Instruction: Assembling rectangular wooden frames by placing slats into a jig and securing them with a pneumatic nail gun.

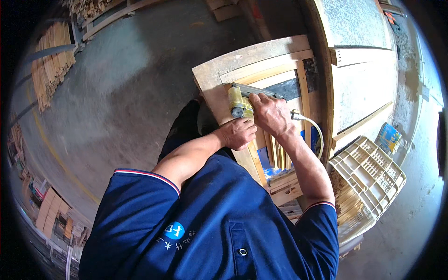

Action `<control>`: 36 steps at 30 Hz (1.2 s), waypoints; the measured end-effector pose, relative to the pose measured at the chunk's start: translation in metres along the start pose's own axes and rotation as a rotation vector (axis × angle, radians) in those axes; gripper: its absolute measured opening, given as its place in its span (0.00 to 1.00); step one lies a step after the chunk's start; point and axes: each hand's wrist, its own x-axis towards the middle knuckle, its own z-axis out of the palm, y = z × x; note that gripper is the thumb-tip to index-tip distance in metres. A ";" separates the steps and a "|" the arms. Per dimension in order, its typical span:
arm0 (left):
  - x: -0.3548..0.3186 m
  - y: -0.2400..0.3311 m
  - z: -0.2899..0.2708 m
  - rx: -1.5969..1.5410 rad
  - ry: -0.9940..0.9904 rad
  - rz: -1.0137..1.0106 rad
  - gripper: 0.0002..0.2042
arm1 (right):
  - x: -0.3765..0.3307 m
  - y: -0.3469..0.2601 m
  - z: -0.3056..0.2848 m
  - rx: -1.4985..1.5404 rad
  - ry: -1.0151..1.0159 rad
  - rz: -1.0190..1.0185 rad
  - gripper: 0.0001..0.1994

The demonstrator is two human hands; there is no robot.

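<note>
My right hand (271, 113) is wrapped around the grip of a pneumatic nail gun (236, 99), which has a yellowish, worn body and a dark magazine. A pale air hose (318, 128) curves away from the tool's rear, past my right wrist. Just below the gun's head, my left hand (239, 134) is closed with its fingers curled down at the bench; whatever lies under them is hidden. Several narrow wooden strips (280, 156) lie side by side nearer my body, over a blue patch. The gun's nose is hidden by my hands.
The wooden workbench (210, 74) has more slats (266, 70) along its far side. To the right stand a large wooden panel (359, 88) and a cream plastic crate (368, 172) beside wood pieces. A blue-and-yellow container (389, 137) is behind the crate. Stacked timber (51, 60) sits far left.
</note>
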 end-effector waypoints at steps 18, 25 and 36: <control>-0.004 -0.001 0.006 0.022 0.026 0.016 0.13 | 0.002 -0.008 -0.002 0.050 -0.139 0.134 0.08; -0.013 -0.004 0.025 0.000 0.026 0.020 0.12 | -0.029 -0.019 -0.017 0.142 -0.024 0.142 0.12; 0.012 0.001 0.007 0.085 -0.046 0.047 0.12 | -0.280 -0.043 0.004 0.660 0.470 1.139 0.16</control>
